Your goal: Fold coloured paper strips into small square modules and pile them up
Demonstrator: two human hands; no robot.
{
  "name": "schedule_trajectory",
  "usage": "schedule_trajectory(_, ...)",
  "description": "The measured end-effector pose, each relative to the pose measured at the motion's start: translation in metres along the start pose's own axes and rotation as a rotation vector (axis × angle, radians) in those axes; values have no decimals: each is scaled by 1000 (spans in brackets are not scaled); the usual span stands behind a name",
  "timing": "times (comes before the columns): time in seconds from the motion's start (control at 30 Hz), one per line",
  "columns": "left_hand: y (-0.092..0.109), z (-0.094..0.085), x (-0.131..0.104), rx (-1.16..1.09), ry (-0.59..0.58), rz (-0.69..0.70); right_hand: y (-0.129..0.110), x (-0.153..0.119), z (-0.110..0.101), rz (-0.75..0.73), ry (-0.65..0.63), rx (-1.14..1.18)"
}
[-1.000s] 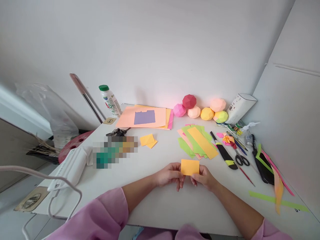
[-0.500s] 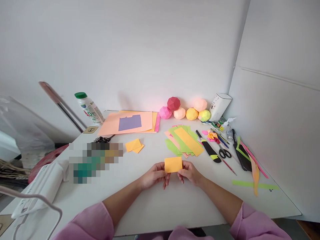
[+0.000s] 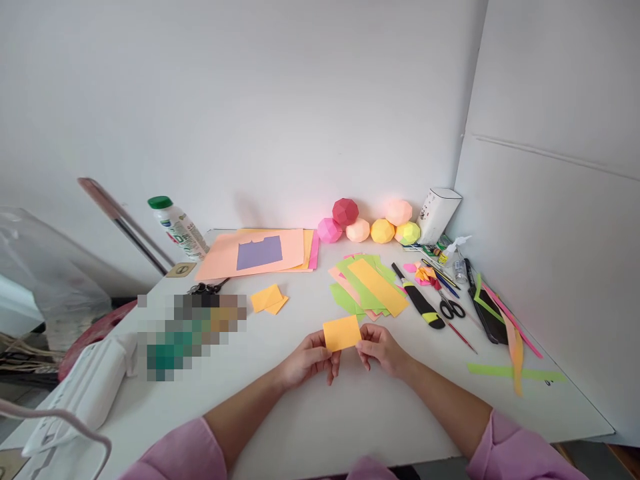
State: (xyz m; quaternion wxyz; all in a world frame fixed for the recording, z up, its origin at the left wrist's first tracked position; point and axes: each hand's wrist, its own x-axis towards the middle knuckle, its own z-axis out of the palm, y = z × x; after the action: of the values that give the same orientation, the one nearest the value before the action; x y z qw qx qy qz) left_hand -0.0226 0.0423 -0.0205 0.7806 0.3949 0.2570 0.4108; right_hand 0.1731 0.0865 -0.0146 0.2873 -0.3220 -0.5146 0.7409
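A small orange paper rectangle point(image 3: 343, 333) is held up over the near middle of the white table. My left hand point(image 3: 311, 358) pinches its left edge between thumb and fingers. At its lower right corner, the thumb and fingers of my right hand point(image 3: 383, 349) are closed on the paper. Just beyond lies a fanned pile of green, pink and orange paper strips point(image 3: 370, 283). Two more small orange pieces point(image 3: 269, 298) overlap on the table to the left.
Faceted paper balls point(image 3: 358, 230) line the wall. A cutter point(image 3: 423, 303), scissors point(image 3: 452, 307) and a black phone-like object point(image 3: 487, 317) lie right. Large paper sheets point(image 3: 215, 257), a bottle point(image 3: 180, 230) and a white device point(image 3: 83, 383) are left. A green strip point(image 3: 530, 373) lies near the right edge.
The orange rectangle has shifted slightly left and tilted, its right side now higher. Both hands still hold it. The whole view has moved slightly.
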Motion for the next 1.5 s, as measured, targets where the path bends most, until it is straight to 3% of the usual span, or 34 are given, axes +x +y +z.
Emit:
schedule_trajectory(0.2, 0, 1, 0, -51, 116, 63, 1, -1, -1, -15, 11, -17)
schedule_trajectory(0.5, 0, 4, 1, 36, 318, 51, 3, -1, 1, -53, 44, -24)
schedule_trajectory(0.8, 5, 11, -2, 87, 273, 71, 7, -5, 1, -42, -34, -210)
schedule_trajectory(1.07, 2, 14, -9, 473, 241, 6, 6, -9, 5, -31, -67, -267)
schedule_trajectory(1.2, 2, 13, -10, 543, 267, 36, 6, -7, 5, -18, -60, -263)
schedule_trajectory(1.33, 0, 11, -9, 500, 315, 8, 4, -7, 6, 3, -49, -249)
schedule_trajectory(1.5, -2, 12, -10, 253, 258, -77, 5, -6, 4, 6, -50, -176)
